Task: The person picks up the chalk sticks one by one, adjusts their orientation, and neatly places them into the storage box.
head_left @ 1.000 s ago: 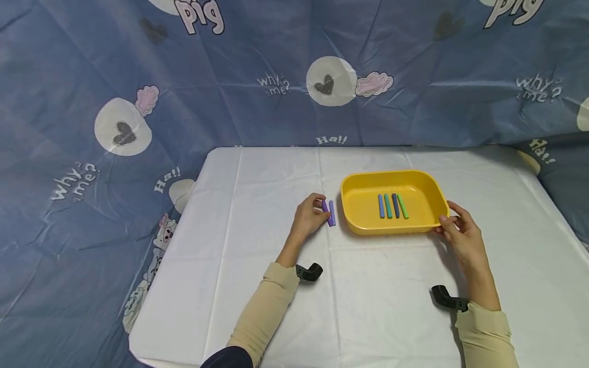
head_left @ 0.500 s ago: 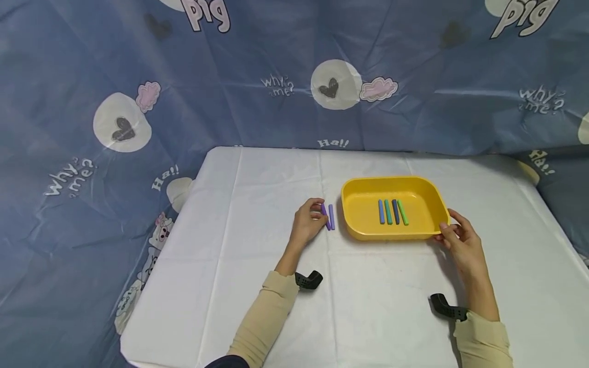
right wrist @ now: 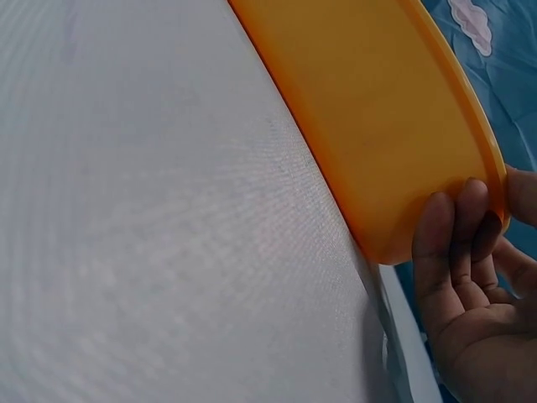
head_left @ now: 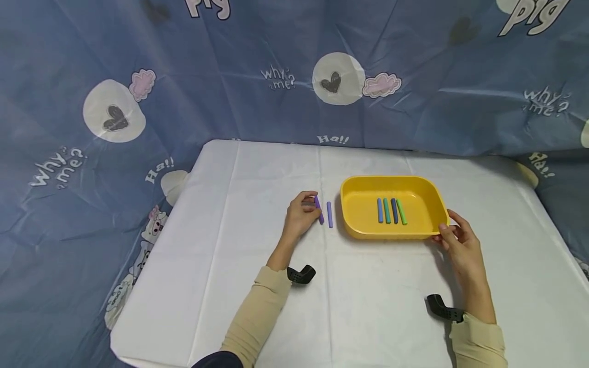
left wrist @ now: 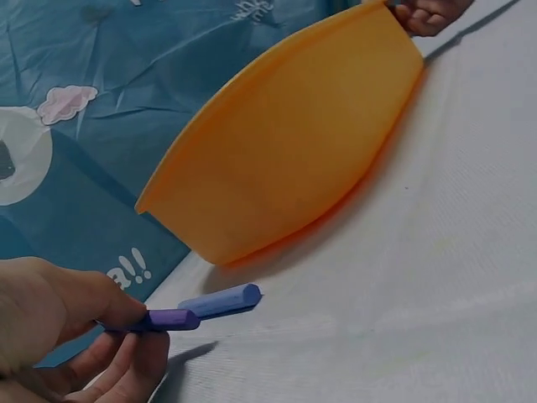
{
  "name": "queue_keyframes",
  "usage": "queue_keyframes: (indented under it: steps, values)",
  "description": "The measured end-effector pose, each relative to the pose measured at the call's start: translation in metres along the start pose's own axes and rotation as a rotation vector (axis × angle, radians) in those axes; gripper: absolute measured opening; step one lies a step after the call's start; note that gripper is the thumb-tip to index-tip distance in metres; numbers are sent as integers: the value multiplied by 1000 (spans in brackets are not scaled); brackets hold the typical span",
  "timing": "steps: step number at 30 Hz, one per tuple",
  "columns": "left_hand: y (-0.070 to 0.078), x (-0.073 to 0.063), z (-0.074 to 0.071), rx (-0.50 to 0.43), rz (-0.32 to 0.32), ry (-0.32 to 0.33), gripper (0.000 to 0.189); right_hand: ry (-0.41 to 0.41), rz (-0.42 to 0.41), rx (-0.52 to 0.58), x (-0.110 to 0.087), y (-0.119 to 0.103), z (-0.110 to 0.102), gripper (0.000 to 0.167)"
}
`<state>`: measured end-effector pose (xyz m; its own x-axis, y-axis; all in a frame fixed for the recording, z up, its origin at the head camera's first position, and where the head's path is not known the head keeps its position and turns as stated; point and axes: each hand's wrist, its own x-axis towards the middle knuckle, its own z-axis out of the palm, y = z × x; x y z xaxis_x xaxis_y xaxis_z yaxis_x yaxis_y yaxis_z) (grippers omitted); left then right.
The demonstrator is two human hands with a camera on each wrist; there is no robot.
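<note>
My left hand (head_left: 299,217) pinches a dark purple crayon (head_left: 319,210) between thumb and fingers. In the left wrist view, that crayon's end (left wrist: 176,319) sticks out past the fingertips. Just to its right, a lighter violet crayon (head_left: 329,214) lies on the white cloth. My right hand (head_left: 462,245) grips the near right corner of a yellow tray (head_left: 391,236), thumb over the rim. Seen from the right wrist, its fingers (right wrist: 434,231) press the tray's outer wall. Inside the tray, several crayons lie side by side: blue (head_left: 380,210), teal (head_left: 387,210), navy (head_left: 394,210) and green (head_left: 401,211).
A white cloth (head_left: 257,184) with fold lines covers the table. Behind and to the left hangs a blue printed curtain (head_left: 221,92). Each wrist wears a black camera mount, the left one (head_left: 301,274) and the right one (head_left: 444,308).
My left hand has drawn the dark purple crayon left, widening the gap to the violet one. My right hand keeps its grip on the tray. The head view has shifted slightly.
</note>
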<state>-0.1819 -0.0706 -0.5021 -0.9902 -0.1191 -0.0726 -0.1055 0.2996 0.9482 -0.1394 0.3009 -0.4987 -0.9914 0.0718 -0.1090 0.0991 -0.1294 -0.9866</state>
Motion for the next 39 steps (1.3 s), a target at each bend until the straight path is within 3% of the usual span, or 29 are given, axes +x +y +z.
queue_keyframes:
  steps: [8,15,26,34,39]
  values:
    - [2,0,-1,-131,-32,-14,49,19,26,2,-7,3,0,58]
    - [14,1,1,-262,-42,-36,50,9,11,19,-4,1,0,57]
    - [32,1,1,-260,-29,-44,49,-6,-7,24,2,-4,0,60]
    - [40,-3,2,-309,-49,-86,49,-17,-4,14,1,-5,0,60]
    - [57,-11,-1,-291,-55,-105,51,-15,-9,1,1,-5,1,58]
